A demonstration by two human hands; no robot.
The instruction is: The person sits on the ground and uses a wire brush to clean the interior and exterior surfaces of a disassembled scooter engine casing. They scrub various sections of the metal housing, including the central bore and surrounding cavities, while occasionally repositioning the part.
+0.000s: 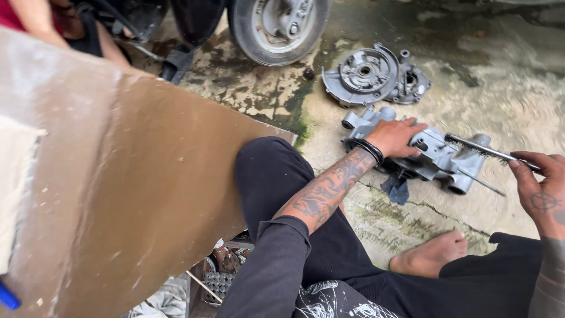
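Scene: A grey cast-metal engine casing (432, 154) is worked on where it lies on the stained, cracked concrete floor (506, 88), in front of a seated person in black clothing.
Left hand: The left hand (397, 136) is laid flat over the casing's upper face, fingers spread and pressing down; the part is steadied rather than gripped.
Right hand: The right hand (538, 179) is closed loosely around the handle end of a thin metal wire brush (479, 150), whose bristled tip is held against the casing's far end.
Step in hand: The casing appears to be in the middle of a brushing-down, with the dirt being scrubbed from its outer edge.
Next move: A firm hold by the left hand and a steady stroke along the ribs would be called for, judging by the angle of the brush.
Nearby: A round grey engine cover (371, 73) lies well apart, near a scooter wheel (276, 26). A dark rag (395, 188) lies just beside the casing.
Hidden: Much of the left side is blocked by a brown cardboard sheet (118, 188). The brush handle is cut off behind the fingers, and the casing's underside cannot be made out.
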